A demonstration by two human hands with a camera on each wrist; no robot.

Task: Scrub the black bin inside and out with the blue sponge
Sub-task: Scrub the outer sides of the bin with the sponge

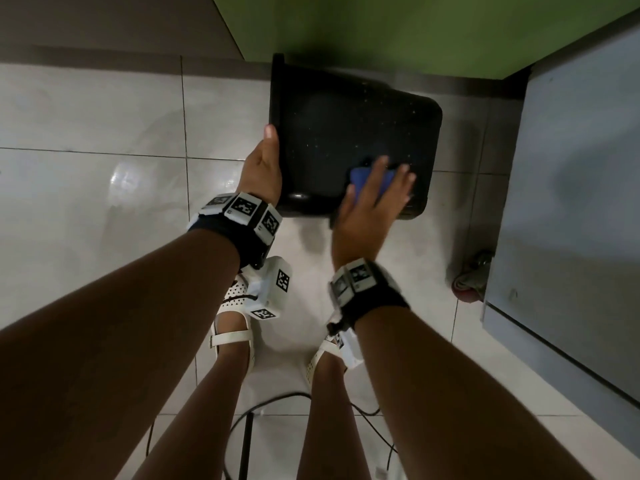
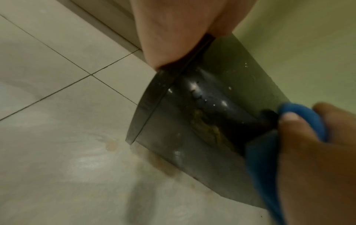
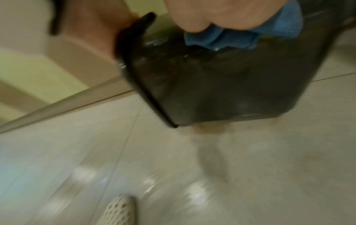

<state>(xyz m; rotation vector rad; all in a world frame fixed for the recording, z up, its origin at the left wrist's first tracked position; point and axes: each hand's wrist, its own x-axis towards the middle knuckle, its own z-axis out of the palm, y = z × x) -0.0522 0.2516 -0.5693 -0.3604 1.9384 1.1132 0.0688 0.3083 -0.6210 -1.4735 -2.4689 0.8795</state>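
From the head view, the black bin (image 1: 353, 140) lies tipped on its side in the upper middle of the frame, its broad outer wall facing up. The left hand (image 1: 263, 168) clamps the rim at the bin's left edge, thumb on top. The right hand (image 1: 374, 195) presses the blue sponge (image 1: 372, 183) flat against the wall near the lower right corner, fingers spread over it.

In the left wrist view, the bin fills the centre with its lower corner down on the tiled floor (image 2: 57, 121). Yellowish grime (image 2: 208, 127) shows on the bin's surface, and a brownish puddle (image 2: 111, 146) sits on the tiles to its left. The sponge comes in at the right edge.

The right wrist view is blurred; the sponge sits bunched under the palm at the top, the bin below it, and a white perforated shoe (image 3: 119, 211) at the bottom.

I'd worry the wet rim could slip from the left hand's pinch under hard scrubbing, and that the bin's lower corner could skid on the wet tiles. The dirty runoff could also reach the shoe.
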